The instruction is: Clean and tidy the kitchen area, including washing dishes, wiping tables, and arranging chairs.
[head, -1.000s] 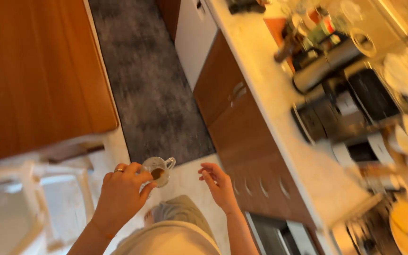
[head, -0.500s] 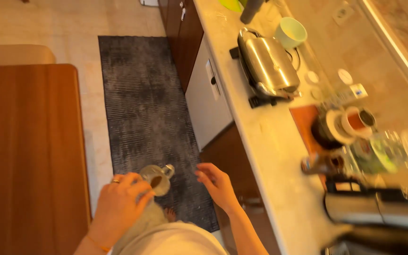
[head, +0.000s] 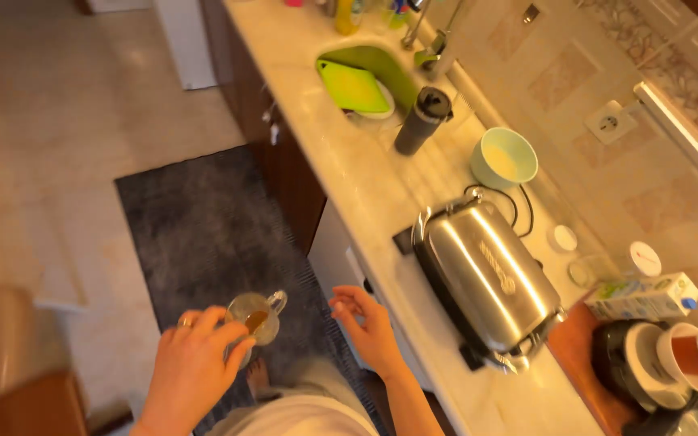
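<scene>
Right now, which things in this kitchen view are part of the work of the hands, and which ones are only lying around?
In hand:
- small glass cup with a little brown liquid, held by the left hand
- right hand, open and empty beside it

Lying about:
- steel grill
- dark bottle
- pale green bowl
- green cutting board in the sink
- carton
- grey rug

Pale marble bench (head: 365, 186) along the tiled wall carries a steel contact grill (head: 486, 278), dark lidded tumbler (head: 423, 121), light green bowl (head: 504, 157), milk carton (head: 644, 296) and wooden board (head: 587, 363), with a grey rug (head: 203, 234) on the floor (head: 50, 121).
</scene>
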